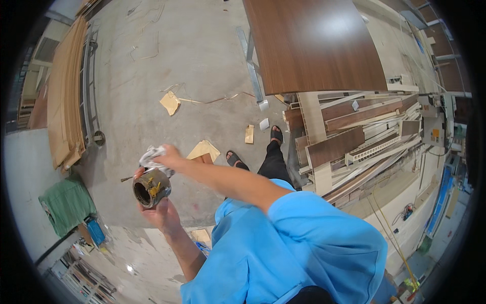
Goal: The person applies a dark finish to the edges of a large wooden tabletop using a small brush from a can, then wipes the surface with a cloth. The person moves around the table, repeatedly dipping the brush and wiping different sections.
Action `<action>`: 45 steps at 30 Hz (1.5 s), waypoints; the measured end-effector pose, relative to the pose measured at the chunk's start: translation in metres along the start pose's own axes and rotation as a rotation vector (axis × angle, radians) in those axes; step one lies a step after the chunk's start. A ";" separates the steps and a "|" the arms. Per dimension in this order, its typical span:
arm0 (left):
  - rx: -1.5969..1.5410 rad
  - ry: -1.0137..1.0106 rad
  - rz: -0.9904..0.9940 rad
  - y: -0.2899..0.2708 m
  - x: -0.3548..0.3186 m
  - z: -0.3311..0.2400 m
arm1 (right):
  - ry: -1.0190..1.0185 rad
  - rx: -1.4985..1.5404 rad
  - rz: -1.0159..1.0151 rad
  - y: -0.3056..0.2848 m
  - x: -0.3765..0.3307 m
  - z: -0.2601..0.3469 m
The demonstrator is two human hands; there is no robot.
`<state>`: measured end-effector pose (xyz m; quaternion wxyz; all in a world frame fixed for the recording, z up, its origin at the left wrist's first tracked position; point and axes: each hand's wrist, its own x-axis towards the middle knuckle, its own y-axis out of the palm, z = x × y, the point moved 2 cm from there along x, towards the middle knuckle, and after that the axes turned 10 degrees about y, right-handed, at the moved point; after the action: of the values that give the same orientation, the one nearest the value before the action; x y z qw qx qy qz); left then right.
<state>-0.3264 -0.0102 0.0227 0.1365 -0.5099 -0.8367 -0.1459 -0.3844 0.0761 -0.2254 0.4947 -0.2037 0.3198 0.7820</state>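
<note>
A hollow metal cylinder [163, 179], dull grey-brown with a dark open end and yellow parts on its side, is tilted in my left hand [161, 215]. My left fingers wrap round it from below and behind. A thin rod [126, 179] sticks out to the left beside the cylinder; whether it is joined to it I cannot tell. My right hand [171, 156] reaches across and grips a crumpled white rag [151, 156] with grey marks. The rag lies against the cylinder's far upper edge. Part of my right fingers is hidden by the cloth.
A large brown board [314, 45] stands at the far right above a metal leg [250, 66]. Stacked panel offcuts [349, 137] fill the right side. Tall brown sheets [66, 91] lean at the left near a green cover [67, 205]. Cardboard scraps [203, 151] lie on the floor.
</note>
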 end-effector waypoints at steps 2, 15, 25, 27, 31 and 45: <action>-0.011 -0.044 -0.036 0.002 -0.002 0.009 | -0.166 0.076 -0.027 -0.079 -0.024 0.001; -0.093 -0.171 0.022 0.060 -0.003 0.040 | -0.360 0.481 -1.216 -0.352 -0.035 0.053; -0.024 -0.136 0.076 0.071 0.006 0.043 | 0.135 0.742 -1.237 -0.531 -0.017 -0.070; -0.027 -0.138 0.106 0.082 0.014 0.046 | 0.139 -0.027 -1.384 -0.567 -0.066 -0.083; -0.075 -0.199 0.137 0.119 0.031 0.057 | -0.200 -0.069 -1.240 -0.556 -0.169 -0.051; -0.055 -0.207 0.387 0.311 0.019 0.069 | -0.786 -1.220 -0.784 -0.541 -0.123 0.123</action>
<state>-0.0624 0.1676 -0.0013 0.0615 -0.6769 -0.7283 -0.0869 0.1570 0.2483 -0.2213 0.6099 -0.2449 -0.4521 0.6030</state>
